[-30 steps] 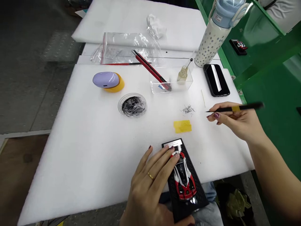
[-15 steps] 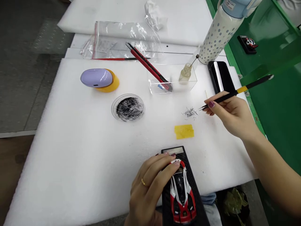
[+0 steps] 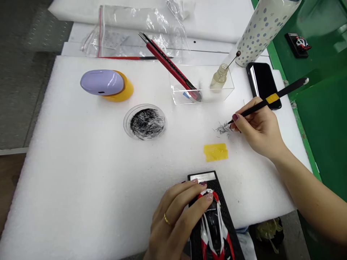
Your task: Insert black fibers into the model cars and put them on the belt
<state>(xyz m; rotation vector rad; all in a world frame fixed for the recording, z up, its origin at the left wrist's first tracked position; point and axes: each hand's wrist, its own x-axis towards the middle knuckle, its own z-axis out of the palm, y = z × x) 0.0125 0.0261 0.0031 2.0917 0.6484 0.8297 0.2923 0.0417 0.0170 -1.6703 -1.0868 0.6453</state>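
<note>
My right hand (image 3: 257,126) pinches black tweezers (image 3: 267,101) marked with a yellow band; their tip touches a small heap of thin black pins (image 3: 223,128) on the white foam sheet (image 3: 81,162). My left hand (image 3: 179,216) wears a gold ring and rests its fingertips on the front of a red, white and black model car (image 3: 215,227). The car sits on a black base (image 3: 199,178) at the sheet's near edge. A yellow piece of tape (image 3: 216,152) lies between the car and the pins.
A round clear dish of black pins (image 3: 145,122) sits mid-sheet. A purple and yellow case (image 3: 105,85) lies left. At the back stand a clear box (image 3: 200,95) with a red knife (image 3: 168,63) and small bottle (image 3: 219,76), a phone (image 3: 262,81), a dotted flask (image 3: 260,29) and plastic bags (image 3: 130,32).
My right hand has moved left and down, bringing the tweezers' tip from beside the loose pins onto them. The view has shifted down; my left hand stays on the car.
</note>
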